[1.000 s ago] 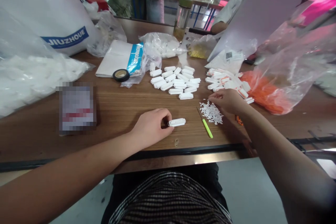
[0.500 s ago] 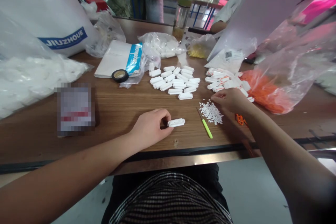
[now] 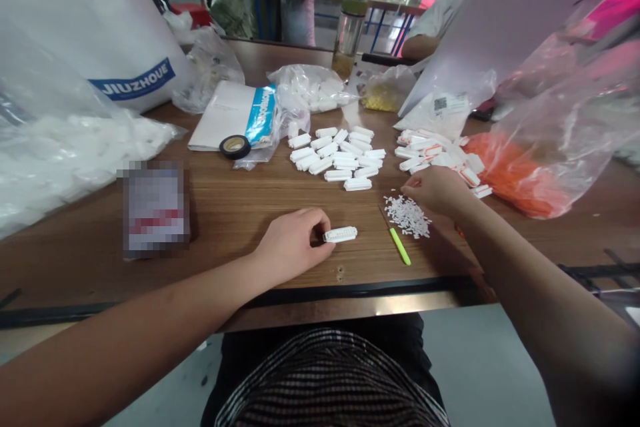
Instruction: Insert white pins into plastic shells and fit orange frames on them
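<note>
My left hand [image 3: 295, 240] pinches one end of a white plastic connector housing [image 3: 341, 234], whose upper face shows rows of small openings. My right hand [image 3: 435, 188] is at the far right edge of a heap of tiny white plastic pieces [image 3: 407, 215]. Its fingertips are pressed together, and whatever they may hold is too small to make out. Between the hands lies a thin pointed tool with a yellow-green handle [image 3: 400, 247]. Beyond it, several more white connector housings [image 3: 345, 159] are spread on the wooden table [image 3: 220, 213].
White housings with orange parts [image 3: 425, 147] lie behind my right hand, beside a bag of orange pieces [image 3: 525, 173]. Black tape [image 3: 235, 146] rests on a notebook [image 3: 215, 113]. Bags of white parts [image 3: 75, 153] stand left, and a bottle [image 3: 349, 33] at the back.
The whole view has shifted slightly. My right wrist now covers most of the orange pieces seen beside it before. My left hand keeps its hold on the housing.
</note>
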Motion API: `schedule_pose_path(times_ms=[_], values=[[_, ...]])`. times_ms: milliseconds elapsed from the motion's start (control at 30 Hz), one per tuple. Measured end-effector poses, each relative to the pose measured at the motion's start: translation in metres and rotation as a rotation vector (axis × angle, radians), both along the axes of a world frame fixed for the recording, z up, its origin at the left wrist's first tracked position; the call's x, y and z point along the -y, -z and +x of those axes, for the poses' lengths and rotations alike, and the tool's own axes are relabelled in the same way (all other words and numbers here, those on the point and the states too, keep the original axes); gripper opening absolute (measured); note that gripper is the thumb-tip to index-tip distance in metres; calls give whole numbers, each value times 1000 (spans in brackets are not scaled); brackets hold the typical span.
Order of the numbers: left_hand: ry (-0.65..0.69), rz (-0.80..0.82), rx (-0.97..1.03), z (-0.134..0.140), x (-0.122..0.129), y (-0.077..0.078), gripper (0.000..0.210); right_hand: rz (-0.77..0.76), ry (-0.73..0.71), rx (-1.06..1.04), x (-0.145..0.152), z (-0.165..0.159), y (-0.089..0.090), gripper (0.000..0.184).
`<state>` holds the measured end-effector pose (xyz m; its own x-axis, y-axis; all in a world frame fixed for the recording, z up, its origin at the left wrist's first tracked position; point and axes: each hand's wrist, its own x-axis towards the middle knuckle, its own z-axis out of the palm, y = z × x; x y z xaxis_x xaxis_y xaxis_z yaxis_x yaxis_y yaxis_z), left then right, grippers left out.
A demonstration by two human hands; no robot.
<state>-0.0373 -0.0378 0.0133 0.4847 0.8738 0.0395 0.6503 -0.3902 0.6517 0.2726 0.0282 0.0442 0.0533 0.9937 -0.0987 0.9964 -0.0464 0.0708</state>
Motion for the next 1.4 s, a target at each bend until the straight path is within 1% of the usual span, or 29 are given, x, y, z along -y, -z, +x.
schedule_pose_path(times_ms=[133, 200, 233, 267, 300, 367, 433, 500, 533, 600, 800, 1000, 1233, 1400], values=[[4, 3, 1, 0, 0, 0, 13, 12, 56, -157, -3, 4, 2, 19], [0, 10, 3, 0, 0, 0, 12, 53, 86, -256, 2, -3, 2, 16], [-2, 12, 7, 0, 0, 0, 12, 75, 76, -315, 8, -10, 1, 15], [-2, 13, 11, 0, 0, 0, 12, 93, 40, -381, 14, -19, 0, 13], [0, 12, 15, 0, 0, 0, 12, 102, -29, -460, 23, -29, -2, 12], [0, 9, 20, -1, 1, 0, 12, 80, -231, -631, 41, -52, -4, 11], [-5, 8, 22, -1, 1, 0, 11, 45, -417, -719, 58, -73, -5, 11], [-11, 10, 26, -1, 1, 0, 11, 44, -562, -714, 69, -88, -5, 11], [-12, 12, 29, -1, 1, 0, 11, 55, -610, -696, 72, -93, -4, 11], [-12, 15, 35, 0, 1, 0, 11, 85, -658, -668, 74, -98, -2, 10], [-8, 9, 43, 0, 1, -1, 11, 116, -661, -610, 70, -98, 5, 7], [-16, 0, 48, 0, 2, -2, 12, 175, -678, -547, 72, -101, 5, 8], [-7, 2, 50, -1, 1, -1, 11, 128, -681, -548, 71, -96, 4, 10], [-1, 13, 57, -1, 1, 0, 11, 149, -700, -521, 72, -100, 4, 13]])
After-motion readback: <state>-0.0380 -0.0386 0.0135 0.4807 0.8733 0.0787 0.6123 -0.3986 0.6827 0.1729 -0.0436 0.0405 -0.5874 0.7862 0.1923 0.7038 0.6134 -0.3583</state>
